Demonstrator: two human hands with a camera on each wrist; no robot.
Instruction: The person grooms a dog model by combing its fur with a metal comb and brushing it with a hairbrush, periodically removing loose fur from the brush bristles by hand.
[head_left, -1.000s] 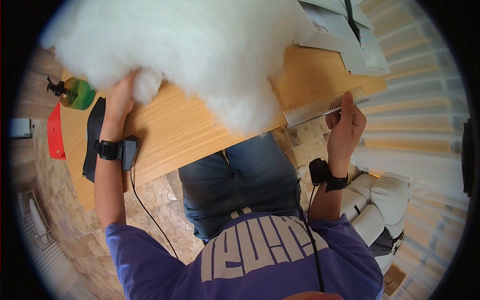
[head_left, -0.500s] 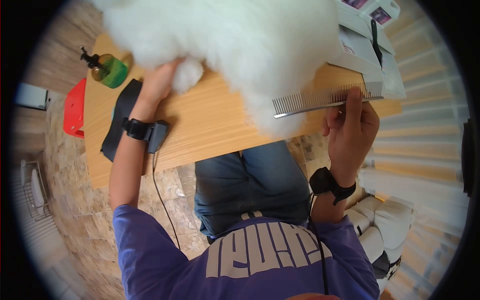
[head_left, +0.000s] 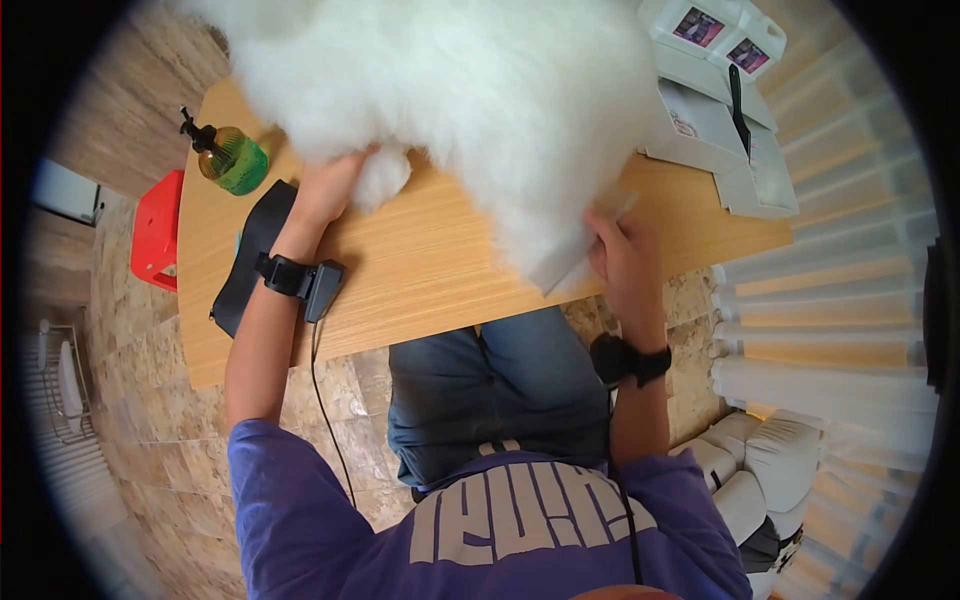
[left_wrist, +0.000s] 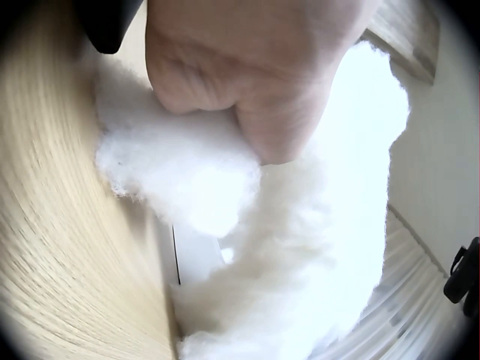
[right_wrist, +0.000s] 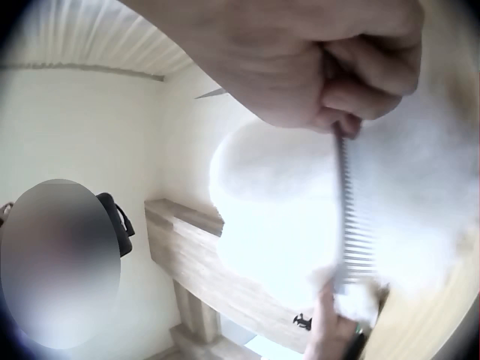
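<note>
The right hand (head_left: 630, 265) pinches a metal comb (right_wrist: 345, 202) that fur (head_left: 450, 100) could snag if matted; whether the left hand (head_left: 328, 190) grips, I can't tell

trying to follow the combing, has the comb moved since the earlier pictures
Yes. In the head view, the comb has moved left, away from the right end of the table, against the white fluff.

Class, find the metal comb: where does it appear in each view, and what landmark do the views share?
Head: metal comb right of centre, at the lower right of the white fur.
Left wrist: not visible.
Right wrist: right of centre, running nearly vertically.
Shared landmark: the white fur, in all three.
</note>
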